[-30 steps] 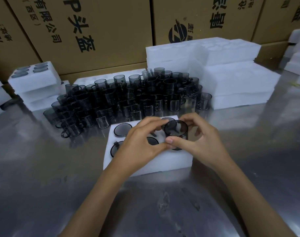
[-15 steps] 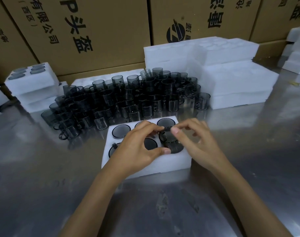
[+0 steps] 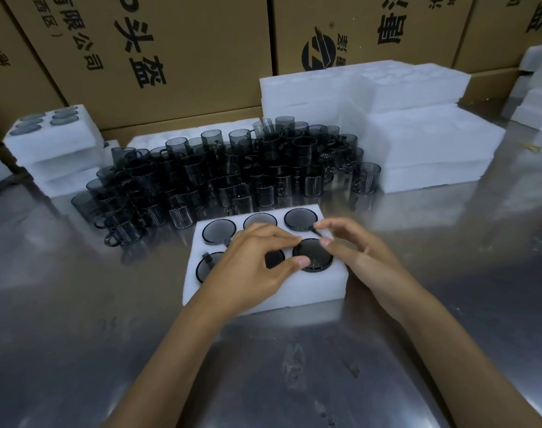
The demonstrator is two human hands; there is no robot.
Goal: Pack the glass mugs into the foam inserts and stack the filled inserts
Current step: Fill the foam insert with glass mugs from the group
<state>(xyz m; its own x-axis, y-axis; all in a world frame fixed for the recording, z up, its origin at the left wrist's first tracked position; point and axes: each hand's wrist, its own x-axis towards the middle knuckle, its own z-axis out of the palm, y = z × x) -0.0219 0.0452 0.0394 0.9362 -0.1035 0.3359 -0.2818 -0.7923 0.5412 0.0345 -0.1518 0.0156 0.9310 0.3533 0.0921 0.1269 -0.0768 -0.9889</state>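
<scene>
Mug (image 3: 312, 254) sits base-up in the front-right pocket of the foam insert (image 3: 309, 288), nearly flush, pinched between both my hands. Left hand (image 3: 251, 267): thumb tip on the mug's rim at 7 o'clock, forefinger tip at 11 o'clock, fingers curled round it. Right hand (image 3: 359, 257): forefinger tip touching the rim at 2 o'clock, remaining fingers arched above the foam; thumb contact I cannot tell. Mug's long axis runs straight down into the pocket, so the coming move, as I judge it, is a plain downward press from both sets of fingertips; both hands equally near, left with the fuller hold. A thin handle pokes out by the back-right pocket at 12 o'clock from the mug, just under my right fingertips. Outward: five other pockets appear filled with dark discs, the middle front one half hidden by my left hand; if this mug seats, the insert looks complete and ready for stacking. Loose glass mugs (image 3: 232, 174) crowd the steel table (image 3: 78, 335) at 12 o'clock. Filled insert stack (image 3: 53, 143) at 10 o'clock; empty foam stacks (image 3: 417, 134) at 1 o'clock. Cardboard cartons (image 3: 186, 50) wall the back.
</scene>
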